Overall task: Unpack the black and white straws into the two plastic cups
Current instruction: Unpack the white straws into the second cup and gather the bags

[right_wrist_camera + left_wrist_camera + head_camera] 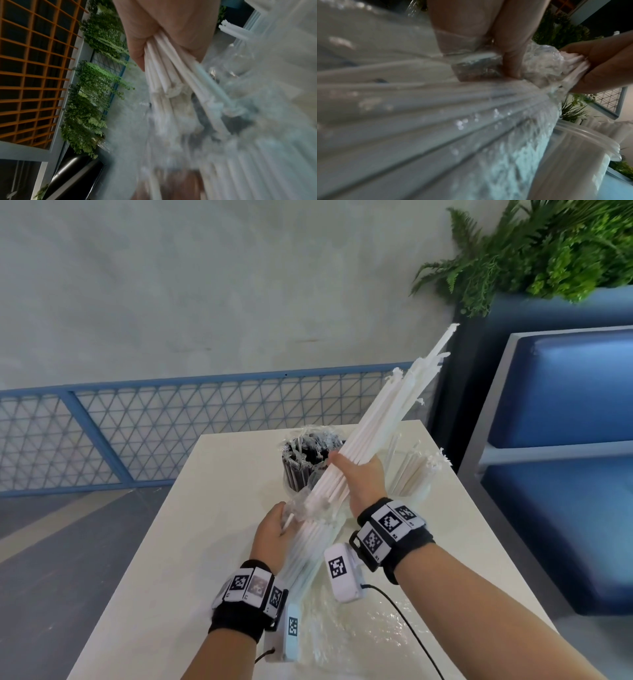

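My right hand (pixel 354 470) grips a thick bundle of white straws (pixel 387 419) that slants up to the right above the white table (pixel 178 559). In the right wrist view the right hand (pixel 154 44) has its fingers curled round the white straws (pixel 164 65). My left hand (pixel 279 520) holds the mouth of the clear plastic bag (pixel 303 505), which has more white straws (pixel 308 556) lying inside it. One plastic cup (pixel 299 474) behind the hands is full of black straws. A second cup (pixel 411 479) to the right holds several white straws.
Crumpled clear wrapping (pixel 370 628) and a black cable (pixel 407 621) lie on the table near me. A blue padded bench (pixel 565 405) stands close on the right, with green plants (pixel 548 251) above it. A blue mesh fence (pixel 137 422) runs behind the table.
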`<state>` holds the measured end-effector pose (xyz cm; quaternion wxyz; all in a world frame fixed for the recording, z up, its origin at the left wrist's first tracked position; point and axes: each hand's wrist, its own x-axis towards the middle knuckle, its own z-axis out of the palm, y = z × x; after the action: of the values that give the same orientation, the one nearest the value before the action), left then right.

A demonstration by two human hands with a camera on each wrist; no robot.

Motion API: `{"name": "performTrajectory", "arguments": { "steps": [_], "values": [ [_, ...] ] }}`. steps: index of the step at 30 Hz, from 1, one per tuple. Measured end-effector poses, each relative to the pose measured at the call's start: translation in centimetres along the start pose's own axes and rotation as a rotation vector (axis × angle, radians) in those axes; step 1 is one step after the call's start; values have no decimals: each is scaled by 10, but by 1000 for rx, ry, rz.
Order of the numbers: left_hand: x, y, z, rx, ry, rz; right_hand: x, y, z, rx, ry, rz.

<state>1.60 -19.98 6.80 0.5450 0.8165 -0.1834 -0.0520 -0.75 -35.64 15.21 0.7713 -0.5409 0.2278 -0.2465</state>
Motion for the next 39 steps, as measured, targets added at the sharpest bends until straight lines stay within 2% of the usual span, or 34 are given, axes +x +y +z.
{"name": "performTrajectory", "arguments": {
  "steps": [3,8,12,15,18,25,29,35,39],
  "values": [
    [0,-2,-2,-7,27,-4,10,-16,-10,-70,41,-102],
    [0,1,-6,-171,24,-98,26,-50,-25,-273,120,-292],
    [-4,5,-5,-131,8,-19,37,-66,-28,-347,145,-390],
    [-3,4,-5,-142,0,-2,42,-54,-34,-423,134,-390],
    [-3,2,-7,-206,-29,-20,42,-26,-45,-502,117,-306],
    [-5,7,-11,-200,-20,37,38,-1,-55,-508,130,-190],
    [-4,9,-11,-233,0,82,36,3,-54,-466,120,-214],
    [-4,17,-14,-343,-2,97,22,-13,-50,-429,171,-358],
    [-6,17,-13,-389,18,104,17,-18,-55,-536,110,-317]
  ]
}}
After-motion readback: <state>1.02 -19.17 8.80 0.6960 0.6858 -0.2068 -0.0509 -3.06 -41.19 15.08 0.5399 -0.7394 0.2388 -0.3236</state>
